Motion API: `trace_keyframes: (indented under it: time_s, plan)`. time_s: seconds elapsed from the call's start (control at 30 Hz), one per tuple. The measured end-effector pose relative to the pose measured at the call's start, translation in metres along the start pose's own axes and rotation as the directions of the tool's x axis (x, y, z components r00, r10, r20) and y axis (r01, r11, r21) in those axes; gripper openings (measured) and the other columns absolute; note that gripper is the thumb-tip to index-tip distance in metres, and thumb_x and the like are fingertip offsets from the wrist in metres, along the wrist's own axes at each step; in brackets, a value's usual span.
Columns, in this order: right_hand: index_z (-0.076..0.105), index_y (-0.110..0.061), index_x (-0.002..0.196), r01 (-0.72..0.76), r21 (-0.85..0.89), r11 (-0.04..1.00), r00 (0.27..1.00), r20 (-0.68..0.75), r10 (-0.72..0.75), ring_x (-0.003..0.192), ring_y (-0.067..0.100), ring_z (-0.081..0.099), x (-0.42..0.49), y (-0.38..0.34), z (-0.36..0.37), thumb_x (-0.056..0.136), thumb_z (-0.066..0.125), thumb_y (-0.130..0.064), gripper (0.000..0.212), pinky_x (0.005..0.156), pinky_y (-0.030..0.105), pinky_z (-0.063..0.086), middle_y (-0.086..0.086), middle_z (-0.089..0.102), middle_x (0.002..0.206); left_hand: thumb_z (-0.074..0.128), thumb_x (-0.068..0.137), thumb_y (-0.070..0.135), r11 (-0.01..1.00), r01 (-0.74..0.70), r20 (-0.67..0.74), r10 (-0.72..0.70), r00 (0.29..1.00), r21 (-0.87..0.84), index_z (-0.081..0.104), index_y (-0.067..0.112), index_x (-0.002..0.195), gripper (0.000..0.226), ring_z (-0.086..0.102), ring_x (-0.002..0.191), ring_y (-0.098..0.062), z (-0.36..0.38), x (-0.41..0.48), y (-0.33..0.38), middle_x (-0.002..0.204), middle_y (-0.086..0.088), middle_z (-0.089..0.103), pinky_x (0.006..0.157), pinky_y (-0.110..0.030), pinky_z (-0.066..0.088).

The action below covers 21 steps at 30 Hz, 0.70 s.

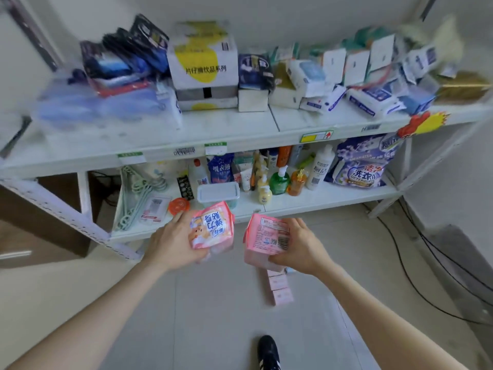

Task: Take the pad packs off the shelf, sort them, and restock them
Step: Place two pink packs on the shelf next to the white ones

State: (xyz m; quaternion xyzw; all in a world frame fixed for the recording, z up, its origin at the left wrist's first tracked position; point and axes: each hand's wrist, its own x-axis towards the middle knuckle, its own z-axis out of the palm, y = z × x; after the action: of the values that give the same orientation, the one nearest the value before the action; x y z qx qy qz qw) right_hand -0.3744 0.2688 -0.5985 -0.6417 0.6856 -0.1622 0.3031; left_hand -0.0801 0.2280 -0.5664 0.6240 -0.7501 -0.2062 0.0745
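Tiled floor (213, 316) nearest; one black shoe (269, 351) seen at the bottom edge. Floor row (280, 289) of small pink packs is laid just ahead: at least three counted, far end hidden under the right hand. Two pink pad packs are held above the floor, before the lower shelf (320, 198). Printed-front pack (212, 225) is clasped in the left hand (170, 244), fingers wrapped round its left edge. Barcode-side pack (266, 235) is gripped by the right hand (301, 247) at its right edge.

Risks: floor row could be kicked, shoe being near; glossy film could slip from an edge grip.

Upper shelf (240, 126): dark packs (128, 54) at left and white-blue packs (373, 97) at right are heaped and blurred, not countable; a slide is likely if pulled carelessly.
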Motion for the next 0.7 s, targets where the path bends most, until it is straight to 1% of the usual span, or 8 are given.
trace_keyframes:
  time_s: [0.13,0.3,0.4,0.43,0.5,0.53,0.63,0.7]
  plan:
    - [0.042,-0.021,0.13,0.078,0.012,0.997,0.995,-0.057,-0.078,0.092,0.01,0.052,-0.011,-0.053,-0.052,0.055,0.081,-0.043,0.087,0.077,0.03,0.051,-0.009,0.045,0.108,0.075,0.057,0.05,0.999,-0.023,-0.057,0.025,0.998,0.044,0.04,0.034,0.134,0.086,0.056,0.112,-0.019,-0.069,-0.026,0.018,0.127,0.012,0.053,0.083,-0.034,0.048]
    - [0.044,-0.023,0.131,0.175,0.023,0.984,0.98,-0.101,-0.172,0.1,0.011,0.051,-0.029,-0.115,-0.117,0.051,0.08,-0.045,0.091,0.08,0.029,0.047,-0.01,0.047,0.109,0.074,0.058,0.05,0.994,-0.075,-0.144,0.086,0.986,0.084,0.041,0.036,0.131,0.081,0.055,0.112,-0.014,-0.157,-0.052,0.047,0.125,0.014,0.052,0.08,-0.029,0.046]
    - [0.044,-0.023,0.131,0.231,0.053,0.971,0.969,-0.1,-0.225,0.093,0.007,0.054,-0.038,-0.151,-0.161,0.046,0.079,-0.048,0.094,0.066,0.015,0.044,-0.015,0.048,0.106,0.071,0.058,0.057,0.984,-0.112,-0.17,0.135,0.976,0.136,0.038,0.037,0.134,0.086,0.055,0.109,-0.011,-0.213,-0.065,0.068,0.126,0.017,0.05,0.081,-0.029,0.047]
    - [0.043,-0.022,0.132,0.249,0.055,0.967,0.965,-0.093,-0.244,0.09,0.005,0.055,-0.041,-0.164,-0.176,0.046,0.078,-0.05,0.098,0.064,0.014,0.046,-0.015,0.048,0.107,0.07,0.057,0.06,0.982,-0.124,-0.171,0.148,0.974,0.146,0.038,0.037,0.135,0.087,0.054,0.107,-0.009,-0.232,-0.069,0.074,0.126,0.017,0.05,0.081,-0.029,0.047]
    - [0.04,-0.02,0.137,0.29,0.028,0.957,0.954,-0.089,-0.286,0.096,0.006,0.054,-0.047,-0.188,-0.205,0.045,0.078,-0.053,0.104,0.076,0.021,0.051,-0.013,0.05,0.111,0.067,0.053,0.064,0.976,-0.142,-0.179,0.17,0.969,0.163,0.038,0.038,0.135,0.09,0.053,0.104,-0.007,-0.269,-0.078,0.084,0.122,0.019,0.05,0.082,-0.029,0.048]
    - [0.039,-0.021,0.138,0.307,0.014,0.952,0.948,-0.094,-0.304,0.1,0.006,0.053,-0.049,-0.201,-0.219,0.046,0.078,-0.053,0.105,0.081,0.023,0.05,-0.013,0.05,0.113,0.066,0.051,0.065,0.974,-0.147,-0.194,0.179,0.964,0.17,0.039,0.039,0.133,0.09,0.053,0.103,-0.007,-0.286,-0.082,0.088,0.118,0.02,0.05,0.082,-0.028,0.048]
    - [0.041,-0.022,0.138,0.359,-0.027,0.933,0.924,-0.127,-0.359,0.102,0.008,0.054,-0.058,-0.236,-0.261,0.05,0.082,-0.049,0.1,0.084,0.024,0.046,-0.011,0.052,0.116,0.068,0.048,0.062,0.97,-0.158,-0.234,0.2,0.951,0.185,0.045,0.041,0.126,0.083,0.053,0.094,-0.003,-0.335,-0.095,0.1,0.107,0.023,0.05,0.072,-0.019,0.044]
    - [0.049,-0.021,0.131,0.399,-0.006,0.917,0.906,-0.149,-0.395,0.097,0.007,0.059,-0.066,-0.258,-0.286,0.05,0.084,-0.046,0.092,0.082,0.025,0.05,-0.011,0.059,0.112,0.071,0.048,0.058,0.973,-0.162,-0.25,0.201,0.947,0.165,0.048,0.039,0.124,0.082,0.056,0.092,-0.003,-0.366,-0.105,0.108,0.106,0.021,0.054,0.076,-0.023,0.048]
